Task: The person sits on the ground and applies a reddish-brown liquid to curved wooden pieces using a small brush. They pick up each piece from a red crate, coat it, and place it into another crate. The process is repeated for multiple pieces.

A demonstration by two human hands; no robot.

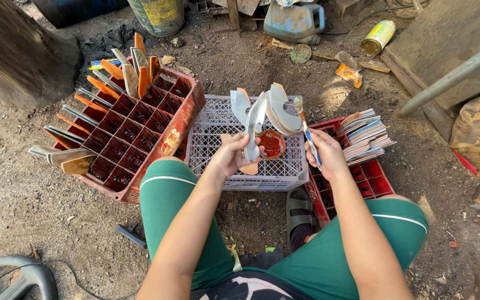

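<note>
Blade blanks, pale grey metal and curved like cleavers, are what I have in front of me: my left hand (pixel 230 155) is closed around one blade (pixel 253 129) held upright over the white crate (pixel 206 145), its wooden handle end poking out below my fist. My right hand (pixel 325 154) is pinched shut on a thin brush (pixel 308 136) with a blue and white handle, bristle end tilted up toward the blade. Between my hands sits a small round bowl (pixel 271 144) of glossy red-brown liquid, resting on the white crate's lattice top. Two or three more grey blades (pixel 282 108) stand fanned behind it.

To my left is a red plastic crate (pixel 140 130) with square compartments, dusty and scuffed; finished knives (pixel 115 78) with orange-brown handles lean out of its far and left edges. To my right, a second red crate (pixel 369 180) carries a stack of flat blades (pixel 366 133) with pale, orange and blue edges.

Farther off on the dark, gritty dirt lie a grubby blue jerrycan (pixel 294 21), a yellow-labelled bucket (pixel 158 14), and a tin can (pixel 378 37) on its side with a yellow-green label. A grey pipe (pixel 451 75) slants across the right corner. My green shorts (pixel 329 261) have a white stripe.
</note>
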